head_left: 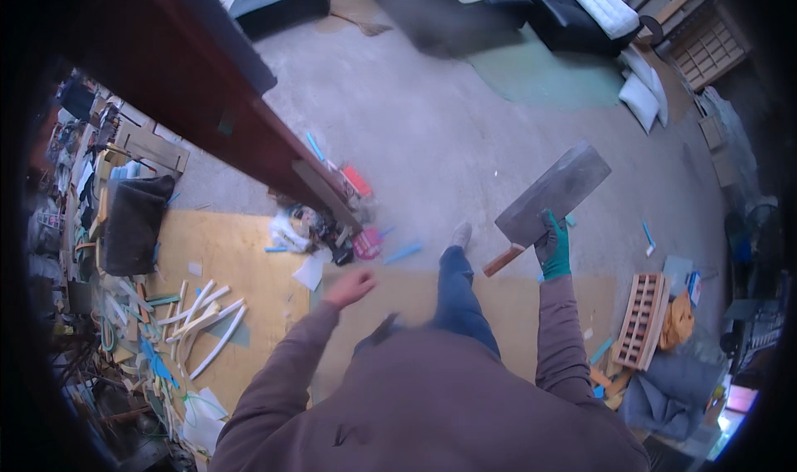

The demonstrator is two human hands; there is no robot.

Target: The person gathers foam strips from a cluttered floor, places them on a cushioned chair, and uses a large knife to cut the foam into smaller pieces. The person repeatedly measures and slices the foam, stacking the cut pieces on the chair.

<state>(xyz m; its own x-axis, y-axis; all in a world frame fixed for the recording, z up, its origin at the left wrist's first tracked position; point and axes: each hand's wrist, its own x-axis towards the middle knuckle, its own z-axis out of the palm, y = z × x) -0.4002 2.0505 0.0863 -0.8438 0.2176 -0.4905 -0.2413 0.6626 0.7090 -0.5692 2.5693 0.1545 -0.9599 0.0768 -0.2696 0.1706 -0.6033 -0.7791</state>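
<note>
My right hand (pixel 551 252), in a green work glove with a dark palm, grips a dark grey rectangular panel (pixel 554 194) by its near edge. The panel slants up and to the right, held above the floor. A reddish-brown wooden strip (pixel 503 260) sticks out at its lower left end; how the two are joined does not show. My bare left hand (pixel 352 287) hangs in front of my body with its fingers curled in and nothing seen in them. Beneath it and to its right, my legs (pixel 459 293) are in mid-stride.
A dark red steel column (pixel 249 132) rises at the left, with bags and scraps (pixel 303 229) around its foot. Foam and wood offcuts (pixel 203 318) litter the left floor. Black sofa pieces (pixel 573 15) stand at the back. A slatted wooden frame (pixel 641 321) lies at the right.
</note>
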